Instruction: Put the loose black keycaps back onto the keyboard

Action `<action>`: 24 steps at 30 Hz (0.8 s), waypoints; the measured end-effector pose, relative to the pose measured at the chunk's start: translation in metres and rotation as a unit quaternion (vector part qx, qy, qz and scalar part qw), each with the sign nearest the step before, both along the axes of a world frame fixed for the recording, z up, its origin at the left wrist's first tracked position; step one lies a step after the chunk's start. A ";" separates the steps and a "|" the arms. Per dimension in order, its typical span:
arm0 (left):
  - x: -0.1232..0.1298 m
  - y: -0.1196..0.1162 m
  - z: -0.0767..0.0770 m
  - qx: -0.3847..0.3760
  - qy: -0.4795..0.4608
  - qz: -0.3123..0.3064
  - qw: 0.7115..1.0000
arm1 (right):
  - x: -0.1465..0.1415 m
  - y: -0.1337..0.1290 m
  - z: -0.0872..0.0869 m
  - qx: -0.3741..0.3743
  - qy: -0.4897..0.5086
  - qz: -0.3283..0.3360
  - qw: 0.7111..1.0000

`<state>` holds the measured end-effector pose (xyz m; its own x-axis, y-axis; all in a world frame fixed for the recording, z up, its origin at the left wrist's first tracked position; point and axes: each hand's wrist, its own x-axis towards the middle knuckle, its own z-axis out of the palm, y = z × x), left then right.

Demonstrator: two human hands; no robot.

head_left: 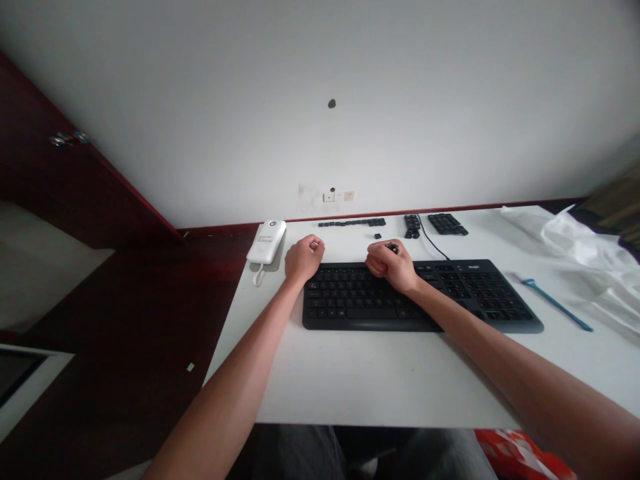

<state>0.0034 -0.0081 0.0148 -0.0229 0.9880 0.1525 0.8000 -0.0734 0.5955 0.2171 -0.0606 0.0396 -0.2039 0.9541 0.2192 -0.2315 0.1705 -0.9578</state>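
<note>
Keyboard (370, 313), just 1, lies on the white table (340, 383)! The right hand (391, 263) makes a fist over it around 1 dark piece (393, 247); the left hand (303, 259) curls at its far-left corner, contents impossible to tell. Beyond: 1 loose keycap (377, 236), 3 keycap clusters (447, 224), then the pale wall (230, 120).

Home-like room: dark-red door (55, 175), white desk (345, 380), wall sockets (329, 197)

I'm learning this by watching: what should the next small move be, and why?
Probably bring the left hand across to pick from the curled right hand: small dark pieces show in that fist, at the keyboard's back edge, while none shows clearly in the left.
</note>
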 end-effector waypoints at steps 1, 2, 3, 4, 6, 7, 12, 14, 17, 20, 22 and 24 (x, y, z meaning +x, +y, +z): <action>0.000 0.000 0.000 0.001 0.000 -0.001 1.000 | 0.000 0.000 0.000 -0.001 -0.001 0.002 1.000; 0.000 0.000 0.000 0.001 0.000 -0.001 1.000 | 0.000 0.000 0.001 -0.001 -0.003 0.004 1.000; 0.000 0.000 0.000 0.002 0.001 0.000 1.000 | 0.000 0.000 0.001 0.000 -0.004 0.007 1.000; 0.000 0.000 0.000 0.001 0.002 -0.001 1.000 | 0.001 -0.001 0.002 0.002 -0.005 0.009 1.000; 0.000 0.000 0.001 0.000 0.002 -0.002 1.000 | 0.001 -0.002 0.003 0.006 -0.009 0.012 1.000; 0.000 -0.001 0.002 -0.002 0.002 -0.002 1.000 | 0.002 -0.002 0.003 0.008 -0.013 0.013 1.000; 0.001 -0.002 0.004 -0.006 0.006 0.000 1.000 | 0.011 0.002 0.003 0.017 -0.030 -0.014 0.999; 0.001 -0.002 0.003 -0.004 0.005 0.000 1.000 | 0.020 0.008 0.003 0.025 -0.044 -0.053 0.997; 0.001 -0.001 0.001 -0.002 0.000 0.002 1.000 | 0.036 0.016 0.004 0.051 -0.107 -0.157 0.980; 0.000 0.000 0.000 0.001 -0.002 0.000 1.000 | 0.054 0.024 0.006 0.102 -0.257 -0.268 0.923; 0.000 0.000 -0.001 0.002 -0.003 -0.001 1.000 | 0.065 0.029 0.005 0.128 -0.372 -0.313 0.864; -0.001 0.000 -0.001 0.004 -0.004 -0.001 1.000 | 0.072 0.034 0.002 0.138 -0.452 -0.330 0.817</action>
